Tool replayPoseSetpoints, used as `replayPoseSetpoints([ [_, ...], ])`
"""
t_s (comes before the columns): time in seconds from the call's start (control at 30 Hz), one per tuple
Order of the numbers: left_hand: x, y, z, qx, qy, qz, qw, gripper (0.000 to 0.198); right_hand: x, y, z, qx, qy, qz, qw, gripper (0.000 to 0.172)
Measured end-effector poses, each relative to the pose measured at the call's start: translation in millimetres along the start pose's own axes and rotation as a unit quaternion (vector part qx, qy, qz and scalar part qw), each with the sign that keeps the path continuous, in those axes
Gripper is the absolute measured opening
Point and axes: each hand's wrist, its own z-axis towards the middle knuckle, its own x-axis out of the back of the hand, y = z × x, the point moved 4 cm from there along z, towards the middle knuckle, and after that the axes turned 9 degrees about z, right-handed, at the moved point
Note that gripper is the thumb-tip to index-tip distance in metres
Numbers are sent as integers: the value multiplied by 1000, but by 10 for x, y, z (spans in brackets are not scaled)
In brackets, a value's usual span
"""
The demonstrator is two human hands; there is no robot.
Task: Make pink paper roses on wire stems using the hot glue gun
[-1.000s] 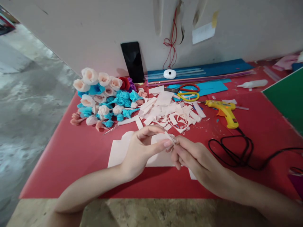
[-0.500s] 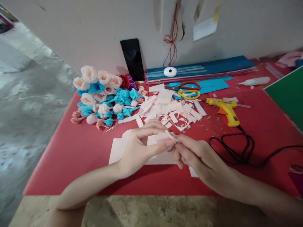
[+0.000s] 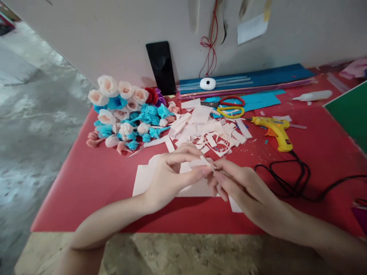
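Note:
Between my two hands is a small strip of pale pink paper (image 3: 207,162), partly hidden by the fingers. My left hand (image 3: 172,173) pinches it between thumb and fingers from the left. On the other side, my right hand (image 3: 243,187) has its thumb and index finger closed on the strip's right end. Beneath the hands lie flat pale pink sheets (image 3: 143,179) on the red tabletop (image 3: 94,191). A heap of pale paper scraps (image 3: 200,128) spreads just beyond my fingers.
Crepe-paper flowers (image 3: 126,114) cluster at the back left. Scissors (image 3: 232,107) lie behind the scraps. A yellow glue gun (image 3: 276,131) with a looped black cord (image 3: 304,179) rests at the right, near a white bottle (image 3: 314,95). A phone (image 3: 161,68) leans on the wall.
Both hands keep their pinch on the paper strip at nearly the same spot. The right fingers have shifted slightly, and the whole view has moved a little.

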Motion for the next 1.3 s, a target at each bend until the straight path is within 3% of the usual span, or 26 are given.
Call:
replayPoseSetpoints([
  [0.17, 2, -14, -10, -4, 23, -5, 1000, 9, 76, -34, -10, 63, 86, 30, 994, 8],
  [0.37, -12, -13, -3, -11, 8, 6, 1000, 9, 131, -97, -16, 109, 143, -4, 984, 9],
  [0.73, -18, -43, -19, -10, 2, -1, 1000, 12, 141, -71, -45, 141, 163, -33, 976, 9],
  [1.3, -30, -20, -12, -6, -2, -7, 1000, 11, 143, -61, -37, 122, 162, -53, 978, 5],
])
